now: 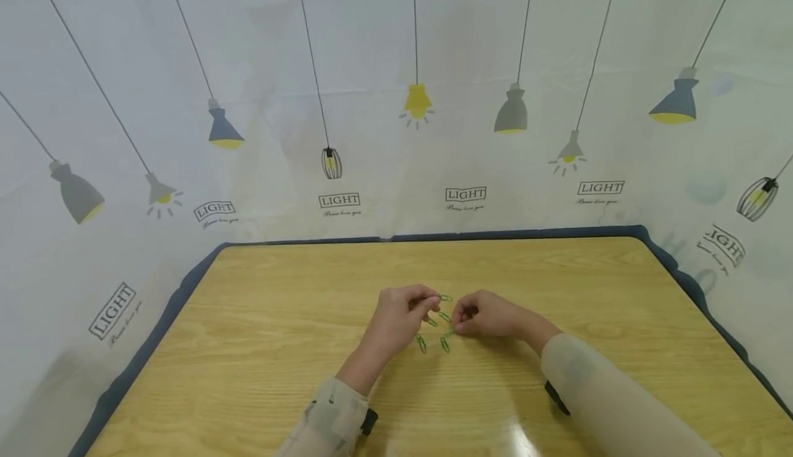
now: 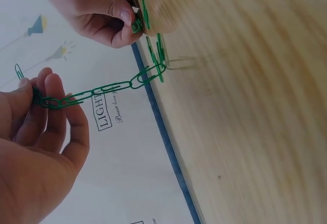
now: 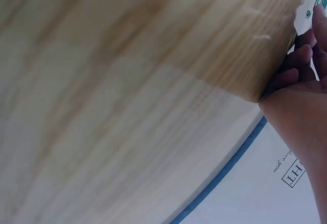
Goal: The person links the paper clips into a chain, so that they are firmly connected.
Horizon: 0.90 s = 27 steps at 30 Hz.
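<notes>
My left hand point(image 1: 396, 316) is raised above the table and pinches a chain of linked green paper clips point(image 2: 112, 87) between thumb and fingers. In the left wrist view the chain slopes from those fingertips to the tabletop, and one clip end point(image 2: 19, 71) sticks up past the thumb. Low over the wood, my right hand point(image 1: 486, 314) pinches a green paper clip point(image 2: 136, 25), mostly covered by the fingertips. Loose green paper clips point(image 1: 422, 343) lie between and below the hands, one of them point(image 1: 445, 344) near the right fingertips. The right wrist view shows only part of the right hand point(image 3: 306, 63).
A wood-grain table point(image 1: 279, 319) spreads under both hands, with a dark blue edge point(image 1: 495, 235) along its back and sides. Behind it hangs a pale wall covering point(image 1: 372, 44) printed with lamps and the word LIGHT.
</notes>
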Each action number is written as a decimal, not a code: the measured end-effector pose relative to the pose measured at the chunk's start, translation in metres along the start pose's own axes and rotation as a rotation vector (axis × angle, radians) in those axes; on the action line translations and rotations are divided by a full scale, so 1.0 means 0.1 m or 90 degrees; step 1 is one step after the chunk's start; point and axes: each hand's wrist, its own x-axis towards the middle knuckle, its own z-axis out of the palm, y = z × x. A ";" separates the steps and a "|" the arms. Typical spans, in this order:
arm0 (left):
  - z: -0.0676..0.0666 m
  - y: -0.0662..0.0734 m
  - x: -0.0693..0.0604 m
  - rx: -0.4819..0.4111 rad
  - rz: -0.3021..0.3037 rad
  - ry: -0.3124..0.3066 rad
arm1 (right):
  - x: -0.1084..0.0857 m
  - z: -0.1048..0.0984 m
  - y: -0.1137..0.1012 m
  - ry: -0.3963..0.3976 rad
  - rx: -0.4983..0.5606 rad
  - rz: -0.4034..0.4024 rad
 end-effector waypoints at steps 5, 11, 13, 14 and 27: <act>-0.01 0.01 -0.02 -0.004 -0.003 -0.003 | 0.00 0.00 0.00 -0.006 0.005 -0.001; -0.02 -0.01 -0.04 0.006 -0.014 -0.001 | -0.02 -0.04 0.02 -0.013 0.004 0.015; -0.02 0.00 -0.04 0.006 -0.022 0.001 | -0.02 -0.09 0.03 -0.012 0.003 0.025; -0.02 0.00 -0.04 0.008 -0.024 0.002 | -0.03 -0.13 0.04 -0.011 0.013 0.027; -0.02 -0.04 -0.08 0.001 -0.037 -0.004 | -0.02 -0.35 -0.12 0.075 0.084 0.010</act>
